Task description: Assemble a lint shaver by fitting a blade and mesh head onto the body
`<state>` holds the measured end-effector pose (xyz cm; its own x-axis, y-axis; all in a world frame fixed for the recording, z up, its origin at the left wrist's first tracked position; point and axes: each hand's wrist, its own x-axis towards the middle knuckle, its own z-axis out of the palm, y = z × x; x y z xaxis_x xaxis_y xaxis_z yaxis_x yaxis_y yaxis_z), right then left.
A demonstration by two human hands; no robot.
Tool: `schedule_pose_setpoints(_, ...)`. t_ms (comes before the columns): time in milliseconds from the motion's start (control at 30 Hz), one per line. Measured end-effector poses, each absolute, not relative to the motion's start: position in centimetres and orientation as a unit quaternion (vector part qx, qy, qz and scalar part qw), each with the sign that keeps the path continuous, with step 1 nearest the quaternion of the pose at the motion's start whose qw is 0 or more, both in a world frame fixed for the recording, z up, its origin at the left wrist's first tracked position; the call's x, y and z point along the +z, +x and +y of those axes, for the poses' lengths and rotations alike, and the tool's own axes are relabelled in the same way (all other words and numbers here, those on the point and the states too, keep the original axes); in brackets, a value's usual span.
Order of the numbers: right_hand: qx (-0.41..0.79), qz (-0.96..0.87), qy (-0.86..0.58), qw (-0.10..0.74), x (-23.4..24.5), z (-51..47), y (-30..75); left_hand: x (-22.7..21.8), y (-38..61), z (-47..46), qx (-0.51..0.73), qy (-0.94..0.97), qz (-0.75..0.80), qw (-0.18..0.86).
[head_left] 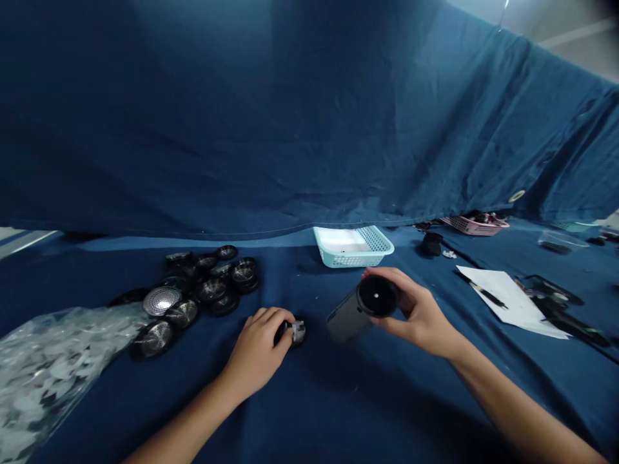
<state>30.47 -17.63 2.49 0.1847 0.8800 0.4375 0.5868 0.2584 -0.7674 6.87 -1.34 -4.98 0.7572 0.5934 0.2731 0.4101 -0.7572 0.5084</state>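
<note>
"How's the light?"

"Dim and bluish, brightest at the pale wall (570, 45), far right."

"Shadows?"

"A soft, dark one beneath the right hand (420, 316) on the blue cloth (309, 129); glare glints off the plastic bag (53, 367) at left."

"Sharp?"

"Fairly, though the edges bow and the corners darken."

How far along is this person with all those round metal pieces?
Nothing clearly finished shows yet. In hand: the right hand holds a dark cylinder, the left hand grips a small black-and-silver part. Still left: the pile of mesh-faced discs beside the left hand.
</note>
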Motion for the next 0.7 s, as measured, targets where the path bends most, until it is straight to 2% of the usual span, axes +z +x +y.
schedule_pose_setpoints(100, 0.178, -0.618, -0.584, 0.496, 2.1, -17.4, 30.5, -5.0, 6.9, -1.3, 0.214, 0.913, 0.274, 0.215)
schedule_pose_setpoints(200, 0.231, -0.522, -0.578, 0.583, 2.2, -17.4, 30.0, -5.0, 6.8, -1.3, 0.217, 0.913, 0.272, 0.215)
schedule_pose_setpoints(300, 0.273, -0.460, -0.587, 0.608, 2.6, -17.5, 29.3, -5.0, 6.8, -1.3, 0.215, 0.913, 0.273, 0.215)
schedule_pose_setpoints(500, 0.269, -0.310, -0.575, 0.708, 2.4, -16.8, 28.1, -5.1, 6.8, -1.3, 0.211, 0.914, 0.272, 0.212)
schedule_pose_setpoints(700, 0.389, -0.186, -0.582, 0.689, 0.3, -15.8, 28.5, -4.7, 6.8, -1.6, 0.269, 0.895, 0.263, 0.240)
